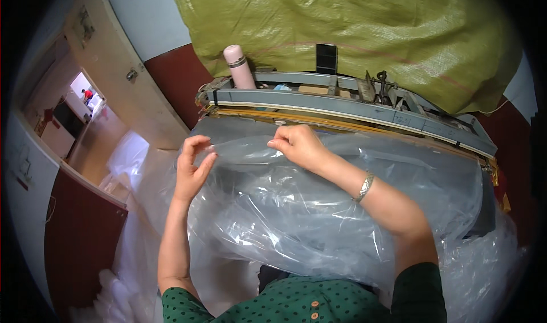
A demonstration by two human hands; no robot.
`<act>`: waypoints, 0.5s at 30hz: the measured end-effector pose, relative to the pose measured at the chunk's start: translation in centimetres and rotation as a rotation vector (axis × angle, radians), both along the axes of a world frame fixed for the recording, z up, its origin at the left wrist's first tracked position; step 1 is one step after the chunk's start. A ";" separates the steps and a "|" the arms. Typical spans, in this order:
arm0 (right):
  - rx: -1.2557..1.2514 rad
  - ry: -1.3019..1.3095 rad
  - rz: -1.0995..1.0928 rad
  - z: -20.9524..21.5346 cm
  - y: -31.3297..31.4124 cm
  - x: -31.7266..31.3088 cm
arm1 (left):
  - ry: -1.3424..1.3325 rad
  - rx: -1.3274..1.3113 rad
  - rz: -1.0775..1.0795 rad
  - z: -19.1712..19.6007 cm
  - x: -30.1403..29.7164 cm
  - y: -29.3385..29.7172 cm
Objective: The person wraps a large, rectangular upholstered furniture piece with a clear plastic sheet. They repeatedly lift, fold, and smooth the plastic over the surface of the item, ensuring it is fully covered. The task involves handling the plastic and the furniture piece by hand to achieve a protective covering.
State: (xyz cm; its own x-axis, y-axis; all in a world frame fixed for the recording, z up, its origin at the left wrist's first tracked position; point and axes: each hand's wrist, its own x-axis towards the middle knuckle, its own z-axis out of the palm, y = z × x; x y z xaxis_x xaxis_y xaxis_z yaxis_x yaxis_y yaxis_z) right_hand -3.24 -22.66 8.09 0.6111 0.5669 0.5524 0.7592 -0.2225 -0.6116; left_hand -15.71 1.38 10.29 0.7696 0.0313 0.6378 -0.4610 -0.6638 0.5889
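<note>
A wide sheet of clear plastic film (296,209) lies crumpled and shiny over the dark grey bench top and hangs over its near edge toward me. My left hand (194,169) is at the film's left part, its fingers curled round to the thumb at the film's upper edge. To its right, my right hand (299,146) pinches the same edge with thumb and forefinger, knuckles up. Between the two hands the film's edge runs slackly. A silver bracelet (364,186) circles my right wrist.
Behind the film runs a long grey metal bar (342,103) of a bench machine. A pink flask (239,66) and a dark phone (326,59) stand behind it, before a yellow-green woven sheet (353,21). More film (128,157) heaps at left by an open door (122,55).
</note>
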 end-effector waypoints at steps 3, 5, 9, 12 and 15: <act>0.072 0.322 0.052 -2.6 -1.7 0.4 | 0.302 0.486 0.009 0.6 -1.2 2.9; 0.042 0.310 -0.089 -5.9 -6.7 2.3 | 0.607 0.468 -0.067 -2.2 -1.9 4.6; -0.061 0.255 -0.597 -8.8 -24.5 1.8 | 0.746 0.528 -0.260 -6.3 -3.2 2.6; -0.166 0.196 -1.096 -7.9 -38.8 -3.3 | 0.775 0.782 -0.243 -7.7 -3.7 -0.2; -0.204 -0.047 -1.356 -10.3 -60.0 -11.3 | 0.841 0.897 -0.238 -10.3 -4.1 -0.2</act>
State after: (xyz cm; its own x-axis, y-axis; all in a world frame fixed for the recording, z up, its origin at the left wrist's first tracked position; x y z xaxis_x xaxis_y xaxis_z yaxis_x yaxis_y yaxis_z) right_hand -14.55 -82.64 -2.23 0.7296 -0.3818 0.5674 -0.1046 -0.8822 -0.4591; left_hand -19.86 1.22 -0.03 0.8751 -0.3554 -0.3285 -0.3259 -0.9345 0.1428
